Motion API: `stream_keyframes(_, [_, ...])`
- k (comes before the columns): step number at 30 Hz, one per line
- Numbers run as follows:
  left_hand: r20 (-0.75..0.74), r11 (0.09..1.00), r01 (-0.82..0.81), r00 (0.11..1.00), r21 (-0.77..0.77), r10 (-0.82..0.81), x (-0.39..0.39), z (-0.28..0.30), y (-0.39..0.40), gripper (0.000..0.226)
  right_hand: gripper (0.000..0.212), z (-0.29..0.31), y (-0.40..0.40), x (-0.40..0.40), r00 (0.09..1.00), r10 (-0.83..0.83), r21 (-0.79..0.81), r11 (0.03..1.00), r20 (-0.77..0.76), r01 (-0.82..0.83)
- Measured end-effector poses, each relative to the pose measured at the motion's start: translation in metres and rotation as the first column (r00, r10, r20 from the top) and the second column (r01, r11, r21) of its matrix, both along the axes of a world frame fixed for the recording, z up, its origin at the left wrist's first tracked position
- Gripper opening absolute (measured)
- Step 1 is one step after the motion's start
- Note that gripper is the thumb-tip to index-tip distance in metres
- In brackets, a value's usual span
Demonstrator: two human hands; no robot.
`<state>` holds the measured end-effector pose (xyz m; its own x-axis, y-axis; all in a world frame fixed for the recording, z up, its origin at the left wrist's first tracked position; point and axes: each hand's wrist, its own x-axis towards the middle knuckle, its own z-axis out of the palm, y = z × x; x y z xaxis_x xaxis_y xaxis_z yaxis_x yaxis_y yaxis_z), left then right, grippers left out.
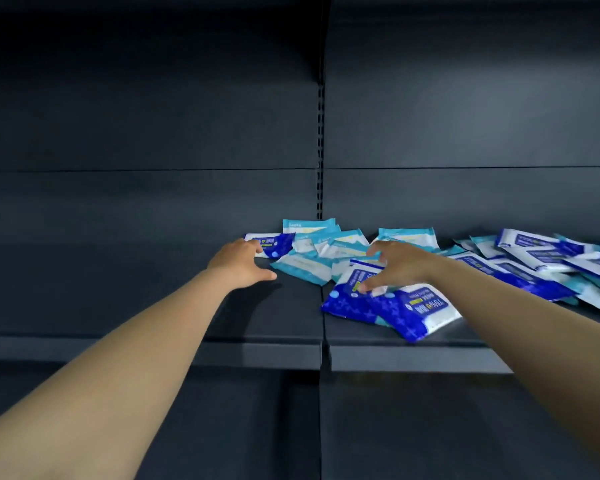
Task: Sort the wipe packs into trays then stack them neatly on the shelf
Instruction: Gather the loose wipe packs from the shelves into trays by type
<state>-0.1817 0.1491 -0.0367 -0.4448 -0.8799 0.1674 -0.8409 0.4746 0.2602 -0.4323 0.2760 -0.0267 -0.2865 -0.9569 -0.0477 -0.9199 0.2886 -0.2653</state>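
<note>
Several wipe packs lie in a loose heap on a dark shelf (264,320). Some are dark blue and white (413,311), others light teal and white (307,266). My left hand (239,263) reaches to the heap's left edge, fingers spread, fingertips touching a dark blue pack (274,244). My right hand (397,263) hovers over the heap's middle with fingers curled down, its thumb and fingertips resting on a dark blue pack (350,282). Neither hand has lifted a pack. No tray is in view.
More packs (548,265) spread along the shelf to the right edge of view. The shelf's left half is bare dark metal. A slotted upright (320,150) splits the back panel. A lower shelf level (430,427) shows below the front lip.
</note>
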Motion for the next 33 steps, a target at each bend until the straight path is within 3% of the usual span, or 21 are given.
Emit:
stream_keyframes(6, [-0.063,0.998,-0.034,0.997,0.060,0.038,-0.011,-0.012,-0.064,0.062,0.082,-0.003,-0.050,-0.020,0.998,-0.022,0.110,0.994,0.052,0.016])
stream_keyframes(10, [-0.159,0.989,-0.065,0.984,0.131,0.085,-0.013,-0.023,-0.103,0.058,0.066,0.002,-0.079,-0.021,1.000,0.003,0.196,0.981,0.000,-0.003])
stream_keyframes(14, [-0.221,0.973,-0.101,0.964,0.208,0.147,-0.018,-0.030,-0.135,0.055,0.063,0.007,-0.099,-0.023,1.000,-0.030,0.167,0.985,-0.005,0.031])
stream_keyframes(19, [-0.308,0.969,-0.150,0.928,0.197,0.207,-0.029,-0.040,-0.164,0.041,0.061,0.007,-0.117,-0.030,0.997,-0.071,0.183,0.981,0.043,0.062])
stream_keyframes(23, [-0.396,0.954,-0.158,0.883,0.253,0.252,-0.037,-0.047,-0.179,0.046,0.061,0.008,-0.124,-0.033,0.993,-0.095,0.179,0.980,0.067,0.082])
stream_keyframes(28, [-0.480,0.884,-0.084,0.814,0.461,0.327,-0.042,-0.041,-0.190,0.057,0.049,0.003,-0.131,-0.043,0.955,-0.128,0.139,0.986,0.266,0.093])
stream_keyframes(33, [-0.552,0.821,-0.037,0.723,0.569,0.416,-0.033,-0.039,-0.192,0.030,0.032,0.002,-0.126,-0.050,0.872,-0.108,0.004,0.993,0.478,0.120])
